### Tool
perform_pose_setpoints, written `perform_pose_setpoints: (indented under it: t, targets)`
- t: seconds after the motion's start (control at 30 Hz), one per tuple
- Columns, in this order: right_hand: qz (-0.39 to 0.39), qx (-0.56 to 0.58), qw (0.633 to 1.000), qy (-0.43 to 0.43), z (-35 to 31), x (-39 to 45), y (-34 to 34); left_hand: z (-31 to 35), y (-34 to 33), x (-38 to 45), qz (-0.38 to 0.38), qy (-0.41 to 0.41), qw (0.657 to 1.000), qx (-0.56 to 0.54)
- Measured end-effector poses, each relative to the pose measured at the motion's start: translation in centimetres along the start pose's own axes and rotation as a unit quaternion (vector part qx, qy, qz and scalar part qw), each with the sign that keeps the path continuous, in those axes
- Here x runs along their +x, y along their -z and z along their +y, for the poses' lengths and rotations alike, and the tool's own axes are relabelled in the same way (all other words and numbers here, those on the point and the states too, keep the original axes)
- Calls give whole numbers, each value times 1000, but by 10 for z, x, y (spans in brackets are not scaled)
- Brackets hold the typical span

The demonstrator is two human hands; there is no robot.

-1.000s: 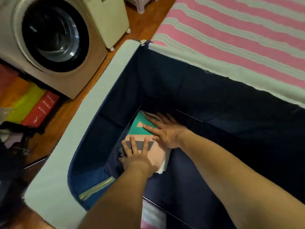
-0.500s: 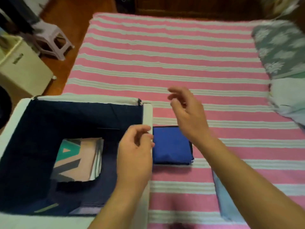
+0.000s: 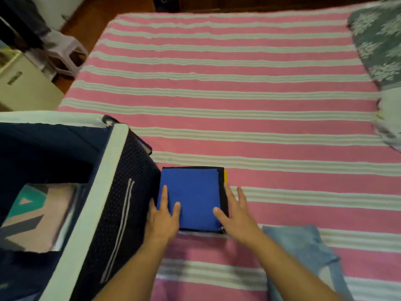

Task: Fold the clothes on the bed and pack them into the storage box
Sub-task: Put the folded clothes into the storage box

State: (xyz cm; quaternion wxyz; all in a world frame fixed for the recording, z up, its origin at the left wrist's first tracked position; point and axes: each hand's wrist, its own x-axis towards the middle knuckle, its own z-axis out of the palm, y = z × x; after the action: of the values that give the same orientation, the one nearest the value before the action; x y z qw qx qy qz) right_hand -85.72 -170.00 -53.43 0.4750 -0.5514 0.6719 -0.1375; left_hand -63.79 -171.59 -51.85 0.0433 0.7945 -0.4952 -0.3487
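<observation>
Both hands are now down on the blue folded garment point(image 3: 191, 197); half a second back they were hovering above it with fingers curled, and a second back they were pressing the patterned stack inside the box.

Left hand point(image 3: 161, 216): fingers straight and spread, lying flat on the garment's left edge, thumb on the blue top. Not curling round anything.
Right hand point(image 3: 235, 213): fingers straight, flanking the right edge, thumb lying on the blue top near the lower right corner. Also not gripping.

Garment is sitting on the bed point(image 3: 238, 94), just beside the storage box point(image 3: 121, 203), touching or nearly touching its outer wall. Folded into a neat square, bright blue on top, dark trim showing along the top and right edges, a small yellow strip peeking out at the upper right.

Patterned folded clothes point(image 3: 36, 216) are lying in the box: teal, pink, grey shapes. Light blue denim piece point(image 3: 303, 257) is lying on the bed to the right of the right forearm.

Cream appliance point(image 3: 23, 88) at far left is carrying a label, too blurred to read.
</observation>
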Motion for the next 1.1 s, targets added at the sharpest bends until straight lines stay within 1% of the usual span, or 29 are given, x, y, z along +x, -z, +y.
perform_pose_setpoints:
  t: [0.1, 0.2, 0.3, 0.37, 0.43, 0.57, 0.63, 0.7, 0.77, 0.87, 0.93, 0.97, 1.03, 1.1]
  targets:
    - [14, -4, 1000, 7, 12, 37, -38, -22, -20, 46, -9, -47, 999, 1]
    - [23, 30, 999, 15, 24, 54, -58, -31, -25, 65, -18, -86, 990, -106]
    - [32, 55, 998, 29, 33, 59, -64, -37, -26, 72, -32, -125, 976, -177]
    - [31, 67, 997, 33, 32, 60, -62, -39, -26, 74, -50, -127, 967, -217]
    - [23, 83, 996, 30, 29, 62, -59, -36, -25, 76, -64, -108, 956, -264]
    - [30, 142, 988, 44, 21, 62, -39, -22, -25, 65, -63, -86, 938, -330]
    - [44, 137, 988, 62, 29, 57, -20, -21, -36, 49, -73, -87, 943, -313]
    - [37, 91, 993, 72, 45, 49, -5, -26, -51, 30, -94, -99, 960, -244]
    - [19, 15, 996, 85, 60, 40, 1, -30, -63, 13, -110, -112, 974, -162]
    - [28, -93, 987, 124, 56, 30, -1, -31, -66, 13, -85, -150, 982, -82]
    - [43, -123, 979, 156, 51, 24, -4, -32, -65, 17, -65, -172, 982, -54]
    - [41, -130, 978, 159, 54, 22, -6, -32, -67, 18, -70, -174, 981, -42]
    - [25, -124, 983, 130, 66, 23, -11, -34, -68, 19, -94, -163, 982, -29]
    - [6, -104, 990, 95, 76, 34, -9, -35, -66, 25, -125, -162, 978, -42]
